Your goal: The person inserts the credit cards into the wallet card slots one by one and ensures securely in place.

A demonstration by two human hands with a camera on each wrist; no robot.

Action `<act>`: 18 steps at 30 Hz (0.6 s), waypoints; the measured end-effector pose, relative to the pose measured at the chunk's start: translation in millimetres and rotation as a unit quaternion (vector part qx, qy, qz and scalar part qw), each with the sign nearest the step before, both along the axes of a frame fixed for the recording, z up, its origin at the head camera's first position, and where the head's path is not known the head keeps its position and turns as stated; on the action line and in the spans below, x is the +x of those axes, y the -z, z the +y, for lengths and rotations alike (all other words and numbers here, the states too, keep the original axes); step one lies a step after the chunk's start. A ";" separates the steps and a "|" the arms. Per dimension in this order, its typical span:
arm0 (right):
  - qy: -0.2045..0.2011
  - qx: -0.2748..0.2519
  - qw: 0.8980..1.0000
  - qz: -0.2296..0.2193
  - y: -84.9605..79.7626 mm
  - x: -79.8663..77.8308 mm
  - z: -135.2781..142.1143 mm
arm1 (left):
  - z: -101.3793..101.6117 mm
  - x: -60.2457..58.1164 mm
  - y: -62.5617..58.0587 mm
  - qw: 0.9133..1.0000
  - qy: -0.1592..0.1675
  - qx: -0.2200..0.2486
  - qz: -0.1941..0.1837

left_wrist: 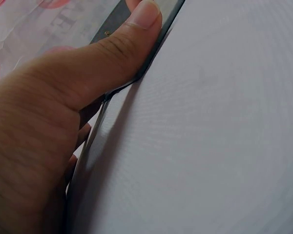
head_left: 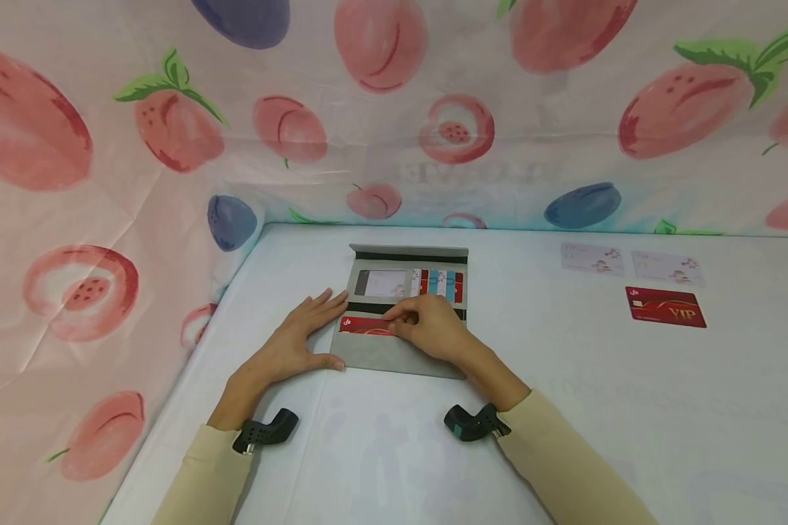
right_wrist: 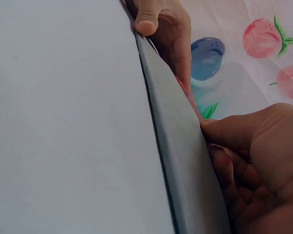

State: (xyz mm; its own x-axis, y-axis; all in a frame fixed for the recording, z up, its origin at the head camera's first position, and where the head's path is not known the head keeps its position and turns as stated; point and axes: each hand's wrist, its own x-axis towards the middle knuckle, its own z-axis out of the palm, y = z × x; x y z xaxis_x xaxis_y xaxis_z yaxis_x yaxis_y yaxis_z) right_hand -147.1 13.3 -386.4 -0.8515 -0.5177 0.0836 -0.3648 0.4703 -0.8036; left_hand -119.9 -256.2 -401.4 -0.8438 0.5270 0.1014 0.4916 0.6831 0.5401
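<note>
An unfolded grey card wallet lies on the white table, its upper half filled with a clear window and a row of red, blue and white cards. Across its lower half, a red card lies partly in a pocket, its right part hidden by fingers. My right hand pinches this red card between thumb and fingertips. Spread along the wallet's left edge, my left hand rests with straight fingers, its thumb at the lower left. In the left wrist view the thumb lies on the wallet's edge.
To the right lie a red VIP card and two pale cards, one left and one right. A fruit-printed cloth rises behind and at the left of the table. Each wrist wears a black camera.
</note>
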 end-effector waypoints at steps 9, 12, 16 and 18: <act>-0.009 -0.002 1.000 0.001 1.3 1.2 0.1 | -0.2 -0.8 0.1 1.000 0.003 -0.003 0.004; -0.012 0.000 1.000 0.008 1.8 1.9 0.2 | -0.3 -0.9 0.0 1.000 0.003 -0.001 0.004; -0.015 0.000 1.000 0.015 2.7 2.9 -0.3 | 0.0 -0.6 -0.8 1.000 0.003 0.000 0.001; -0.015 -0.002 1.000 0.017 2.9 3.4 -0.6 | 0.2 -0.4 -1.3 1.000 0.003 -0.001 0.000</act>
